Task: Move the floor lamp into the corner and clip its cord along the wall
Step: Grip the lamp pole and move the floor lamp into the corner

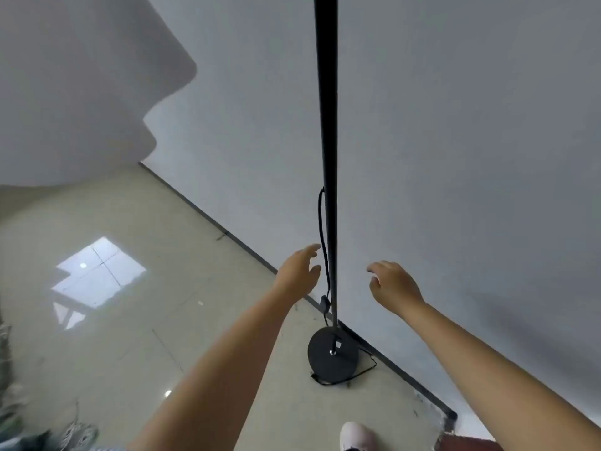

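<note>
Both hands are reaching in spread and holding nothing: left hand (pixel 300 271) just left of the floor lamp pole (pixel 328 157), right hand (pixel 392 286) off to its right, neither touching. The lamp is standing upright between them, round base (pixel 331 359) on the floor below the hands, against the wall. Likely top-light, base-heavy; rigid, slick metal. Best grip: pole, two-handed, lifting straight. The limp cord (pixel 322 222) is dangling beside the left fingers, trailing around the base; snag risk.

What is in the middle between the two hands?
In the head view, the thin black metal lamp pole stands between the open left hand and open right hand, with its black cord hanging alongside. Neither hand touches it.
</note>
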`<control>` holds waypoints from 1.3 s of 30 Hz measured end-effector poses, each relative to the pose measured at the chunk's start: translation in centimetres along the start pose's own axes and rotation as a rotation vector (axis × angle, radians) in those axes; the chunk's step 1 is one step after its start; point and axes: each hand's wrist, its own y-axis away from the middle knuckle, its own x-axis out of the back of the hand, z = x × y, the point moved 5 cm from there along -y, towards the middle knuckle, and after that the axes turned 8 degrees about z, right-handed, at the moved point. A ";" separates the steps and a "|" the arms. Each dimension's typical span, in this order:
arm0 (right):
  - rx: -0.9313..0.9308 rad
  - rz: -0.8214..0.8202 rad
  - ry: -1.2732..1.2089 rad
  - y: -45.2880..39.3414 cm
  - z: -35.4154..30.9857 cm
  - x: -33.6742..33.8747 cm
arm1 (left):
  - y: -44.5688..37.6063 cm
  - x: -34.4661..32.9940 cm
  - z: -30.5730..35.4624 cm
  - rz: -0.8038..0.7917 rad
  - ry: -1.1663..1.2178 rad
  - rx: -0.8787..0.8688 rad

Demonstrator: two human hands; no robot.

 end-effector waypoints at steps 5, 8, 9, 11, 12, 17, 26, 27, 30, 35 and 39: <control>0.039 -0.113 -0.094 -1.2 1.5 -2.4 | -0.8 -0.9 0.4 0.070 0.203 0.051; 0.046 -0.175 -0.156 -0.7 1.7 -3.8 | 0.2 -1.0 -1.0 0.020 0.176 0.140; 0.044 -0.197 -0.185 -0.4 1.8 -4.4 | 0.7 -1.1 -1.5 -0.043 0.144 0.170; 0.032 -0.299 -0.245 0.4 1.6 -6.1 | 1.8 -1.2 -2.7 -0.139 0.140 0.240; 0.042 -0.385 -0.252 1.1 1.3 -7.1 | 2.4 -0.9 -3.1 -0.144 0.198 0.299; 0.071 -0.711 -0.326 4.2 -0.2 -11.9 | 4.1 0.8 -3.9 -0.133 0.557 0.425; -0.223 -0.645 -0.392 6.0 2.3 -11.4 | 4.9 3.4 -3.2 0.247 0.565 0.502; -0.200 -0.559 -0.302 5.3 2.8 -10.4 | 4.8 4.2 -2.5 0.357 0.413 0.402; -0.049 -0.321 -0.083 2.8 2.5 -6.4 | 4.9 7.2 1.7 0.632 0.235 0.048; 0.211 -0.002 0.083 -1.3 -2.8 -1.1 | 2.6 12.8 10.0 0.634 0.316 -0.318; 0.259 0.038 -0.056 -3.9 -6.8 0.8 | 0.5 14.2 13.1 0.464 0.373 -0.400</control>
